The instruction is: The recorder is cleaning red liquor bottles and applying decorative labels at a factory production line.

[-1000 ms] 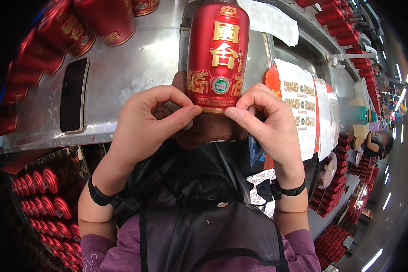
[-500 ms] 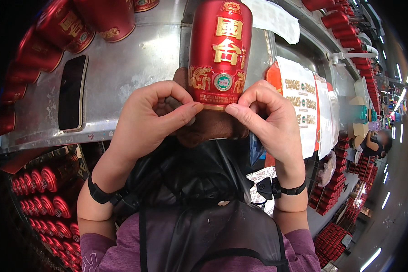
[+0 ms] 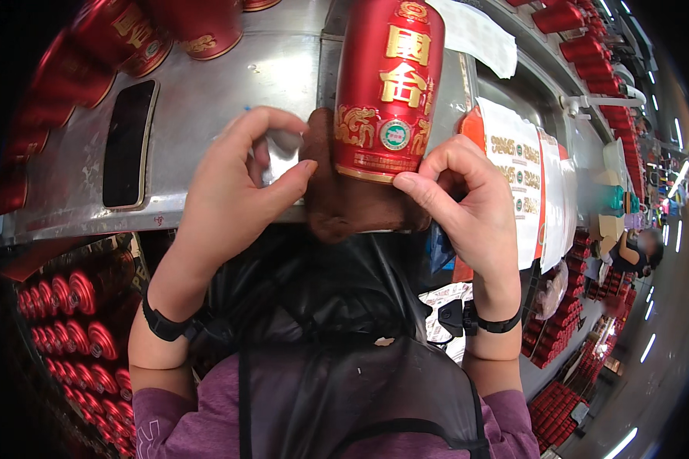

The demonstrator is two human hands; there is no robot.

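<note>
Can't see all of the red bottle [image 3: 390, 92]: far end cut off by the top edge. Located upper centre, just ahead of the hands, base toward the black apron [image 3: 337, 287] and at a brown cloth pad [image 3: 364, 205]. Lying or tilted back, can't tell which. Can't resolve the grey blur [image 3: 285, 141] behind the left fingers. Also clipped at the top: more red bottles [image 3: 134, 34], upper left, on the steel table [image 3: 237, 76] beyond a dark phone [image 3: 130, 145]. Too small and blurred for detail: co-worker [image 3: 635, 250], far right. Pose: left hand [image 3: 253, 172] off the bottle, just beside the cloth pad, fingers curled, wide gap between thumb and index. Right hand [image 3: 471, 203] at the bottle's lower right corner, thumb tip on the base rim, index bent in close, remaining fingers mostly hidden; can't tell if pinching or just pressing. Both forearms up from the lower edge, black straps [image 3: 501, 321] at the wrists. Right of the right hand: printed label sheets [image 3: 518, 183].
</note>
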